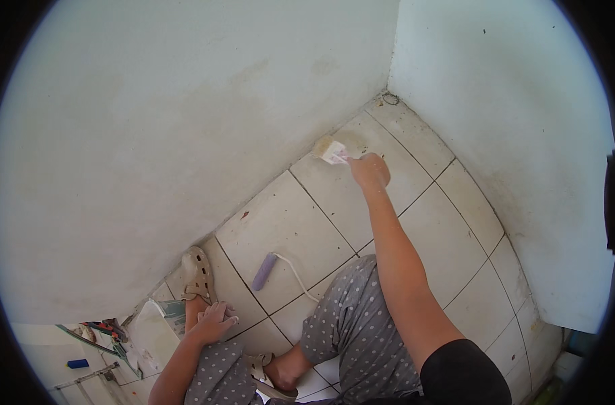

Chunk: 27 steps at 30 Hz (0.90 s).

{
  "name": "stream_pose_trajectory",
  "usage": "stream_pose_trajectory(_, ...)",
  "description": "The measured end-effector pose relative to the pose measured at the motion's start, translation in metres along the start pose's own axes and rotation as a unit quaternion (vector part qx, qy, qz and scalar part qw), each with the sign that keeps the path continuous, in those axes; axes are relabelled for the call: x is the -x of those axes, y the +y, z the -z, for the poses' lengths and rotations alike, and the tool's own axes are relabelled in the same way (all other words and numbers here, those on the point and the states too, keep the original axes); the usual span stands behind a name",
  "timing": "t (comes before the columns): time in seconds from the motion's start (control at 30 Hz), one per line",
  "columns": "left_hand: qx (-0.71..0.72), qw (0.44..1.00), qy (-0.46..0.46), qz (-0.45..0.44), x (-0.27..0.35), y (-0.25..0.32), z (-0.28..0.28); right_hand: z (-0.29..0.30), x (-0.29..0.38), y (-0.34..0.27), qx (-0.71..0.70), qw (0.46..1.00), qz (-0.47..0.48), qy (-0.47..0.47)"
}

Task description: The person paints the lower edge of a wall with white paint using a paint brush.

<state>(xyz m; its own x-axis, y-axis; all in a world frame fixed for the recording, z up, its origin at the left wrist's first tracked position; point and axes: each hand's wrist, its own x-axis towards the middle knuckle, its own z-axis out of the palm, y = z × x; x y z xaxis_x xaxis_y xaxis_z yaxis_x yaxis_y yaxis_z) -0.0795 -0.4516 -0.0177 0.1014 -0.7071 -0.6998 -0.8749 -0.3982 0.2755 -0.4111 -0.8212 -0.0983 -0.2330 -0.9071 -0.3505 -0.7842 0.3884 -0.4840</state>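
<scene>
My right hand (370, 171) grips the handle of a wide flat paintbrush (334, 153) with a pale ferrule. Its tan bristles (322, 146) are at the foot of the left wall (186, 152), where it meets the tiled floor. With whitish smears on the fingers, my left hand (215, 322) hangs in front of my left knee and holds nothing. Between my feet and the brush, a paint roller with a purple sleeve (264, 272) lies on the tiles. Its white bent rod (296, 275) runs partly out of sight behind my right knee.
A second wall (494, 101) meets the first in a corner. Beside my left foot stands a pale container (148, 329). Tools and a metal frame (87, 377) lie at lower left, near a blue object (77, 363). Dark debris specks dot the floor tiles (282, 212).
</scene>
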Motion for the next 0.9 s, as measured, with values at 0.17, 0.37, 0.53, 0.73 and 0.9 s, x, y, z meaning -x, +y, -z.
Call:
stream_pose_trajectory(0.17,0.063,0.996,-0.058,-0.003,-0.004,-0.001,-0.002,-0.016,0.025,-0.035,-0.082,0.997,0.011,-0.009)
stream_pose_trajectory(0.37,0.025,0.999,-0.034,-0.017,-0.005,-0.009,-0.006,-0.006,0.025,-0.03,-0.26,0.965,0.026,-0.017)
stream_pose_trajectory(0.53,0.015,0.998,-0.053,-0.015,-0.005,-0.004,-0.003,-0.003,0.016,-0.016,-0.335,0.942,0.02,0.011)
stream_pose_trajectory(0.73,0.028,0.997,-0.072,-0.02,-0.008,-0.009,-0.007,-0.015,0.009,-0.009,-0.269,0.963,0.026,0.003)
stream_pose_trajectory(0.9,0.041,0.997,-0.068,-0.019,-0.007,-0.001,-0.004,-0.027,0.016,-0.021,-0.128,0.989,0.06,-0.032)
